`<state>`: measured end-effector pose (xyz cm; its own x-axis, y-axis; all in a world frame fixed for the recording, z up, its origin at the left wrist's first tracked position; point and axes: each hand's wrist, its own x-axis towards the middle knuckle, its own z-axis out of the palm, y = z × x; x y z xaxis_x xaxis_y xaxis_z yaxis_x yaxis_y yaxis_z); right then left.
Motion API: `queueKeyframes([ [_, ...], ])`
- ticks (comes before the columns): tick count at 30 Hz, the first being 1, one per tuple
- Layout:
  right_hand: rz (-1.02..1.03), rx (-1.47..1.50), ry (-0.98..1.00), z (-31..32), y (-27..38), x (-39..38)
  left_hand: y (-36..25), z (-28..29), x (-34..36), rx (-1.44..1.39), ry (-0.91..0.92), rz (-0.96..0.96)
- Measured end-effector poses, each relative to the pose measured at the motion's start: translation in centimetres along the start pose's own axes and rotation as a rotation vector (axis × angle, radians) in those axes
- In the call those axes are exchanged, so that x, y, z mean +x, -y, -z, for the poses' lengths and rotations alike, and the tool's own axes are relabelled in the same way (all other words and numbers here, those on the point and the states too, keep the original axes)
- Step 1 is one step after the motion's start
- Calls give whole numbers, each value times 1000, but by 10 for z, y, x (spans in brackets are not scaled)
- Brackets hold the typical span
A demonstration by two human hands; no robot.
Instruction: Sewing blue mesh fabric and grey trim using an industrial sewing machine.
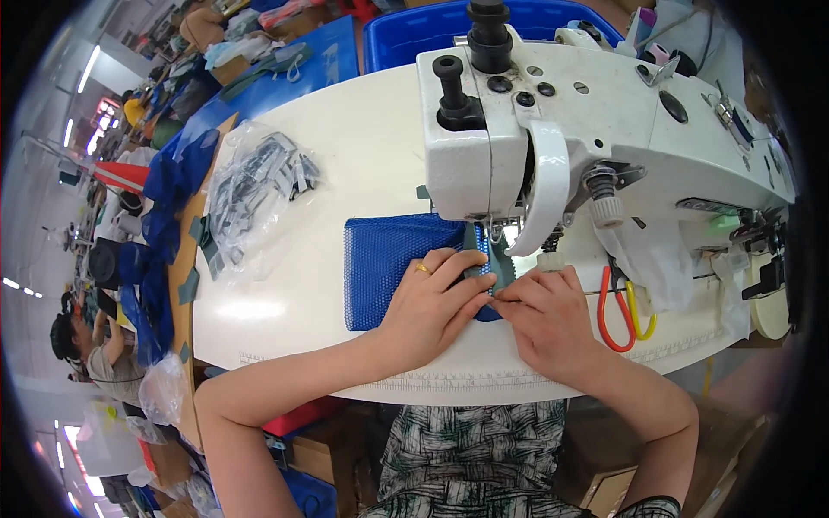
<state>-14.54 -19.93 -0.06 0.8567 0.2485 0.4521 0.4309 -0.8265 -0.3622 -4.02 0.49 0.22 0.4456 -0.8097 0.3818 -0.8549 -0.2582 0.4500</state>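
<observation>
A piece of blue mesh fabric (373,274) lies on the white sewing table, its right part under the head of a white sewing machine (459,177). Along its right edge, near the needle area, runs a grey-green fabric strip (502,264). My left hand (429,304) rests on the mesh, with its bent fingers and thumb closed on the fabric's edge beside the strip. Opposite it, my right hand (546,321) pinches the near end of the strip, its fingertips almost touching my left thumb. The cloth between my fingertips is partly hidden.
Red-and-yellow-handled scissors (617,321) lie right of my right hand. A clear plastic bag of grey strips (263,186) sits at the table's left. Behind the machine is a blue bin (393,39). At far left, a person (112,358) is among piled materials.
</observation>
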Motion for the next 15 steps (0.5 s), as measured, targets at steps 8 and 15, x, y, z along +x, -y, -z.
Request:
queueKeyframes([
  [8,-60,-21,-10,-2,-3,1,11,1,6,-73,20,27],
  [15,-101,-18,-18,-3,-5,3,20,-1,14,22,-46,-48],
])
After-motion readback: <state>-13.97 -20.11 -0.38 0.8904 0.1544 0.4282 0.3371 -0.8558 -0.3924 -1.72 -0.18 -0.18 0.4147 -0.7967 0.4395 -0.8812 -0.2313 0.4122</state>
